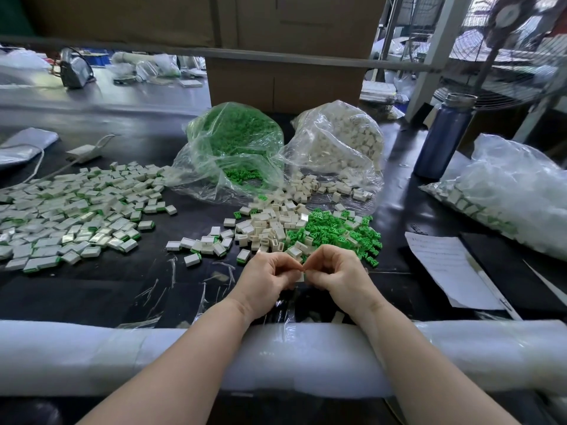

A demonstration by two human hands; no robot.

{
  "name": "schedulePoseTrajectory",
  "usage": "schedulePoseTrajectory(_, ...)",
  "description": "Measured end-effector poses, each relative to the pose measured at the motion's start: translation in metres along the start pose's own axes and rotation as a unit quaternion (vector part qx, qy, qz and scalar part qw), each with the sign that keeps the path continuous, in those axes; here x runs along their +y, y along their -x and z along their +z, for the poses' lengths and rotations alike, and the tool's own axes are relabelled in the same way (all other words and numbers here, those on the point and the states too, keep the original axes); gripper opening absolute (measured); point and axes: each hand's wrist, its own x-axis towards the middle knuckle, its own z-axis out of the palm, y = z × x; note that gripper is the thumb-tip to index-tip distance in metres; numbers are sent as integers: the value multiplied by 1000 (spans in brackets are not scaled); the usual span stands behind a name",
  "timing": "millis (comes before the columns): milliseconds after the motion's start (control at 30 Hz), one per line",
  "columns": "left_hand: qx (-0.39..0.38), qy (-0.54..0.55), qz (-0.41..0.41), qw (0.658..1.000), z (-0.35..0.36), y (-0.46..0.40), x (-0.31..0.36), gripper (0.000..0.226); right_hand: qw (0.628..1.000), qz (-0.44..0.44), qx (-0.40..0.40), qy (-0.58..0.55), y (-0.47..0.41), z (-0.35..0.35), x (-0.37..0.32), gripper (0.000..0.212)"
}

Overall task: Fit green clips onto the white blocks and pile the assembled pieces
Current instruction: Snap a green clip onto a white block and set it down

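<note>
My left hand [266, 277] and my right hand [337, 273] meet fingertip to fingertip just above the black table, pinching a small white block [300, 276] between them; most of it is hidden by my fingers. Just beyond my hands lie loose white blocks [270, 228] and a heap of green clips [337, 230]. A wide pile of assembled pieces [67, 213], white with green edges, covers the left of the table. A few more assembled pieces [202, 245] lie left of my hands.
Two open plastic bags stand behind the heaps, one of green clips [236, 142], one of white blocks [340, 139]. A blue bottle [441, 136], a bagged batch [503, 191] and a paper sheet [451, 265] are on the right. A foam-wrapped rail [92, 357] lines the near edge.
</note>
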Motion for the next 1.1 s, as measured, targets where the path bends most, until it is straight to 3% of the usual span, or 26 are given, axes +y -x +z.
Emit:
schedulePoseTrajectory(233, -15, -39, 14, 999, 0, 0, -1, 17, 1000, 2, -8, 1, 0, 0, 1, 25)
schedulePoseTrajectory(400, 8, -5, 27, 1000, 2, 1, 2, 17, 999, 3, 27, -44, -1, 2, 1, 26)
schedulePoseTrajectory(567, 7, -43, 43, 998, 2, 1, -1, 24, 995, 11, 47, -88, -2, 2, 2, 18)
schedulePoseTrajectory(700, 24, -15, 31, 999, 2, -1, -3, 8, 990, 14, 48, -134, -1, 0, 1, 9)
schedulePoseTrajectory(1100, 17, -33, 12, 999, 0, 0, -1, 16, 998, 39, 46, -35, -3, 3, 1, 21)
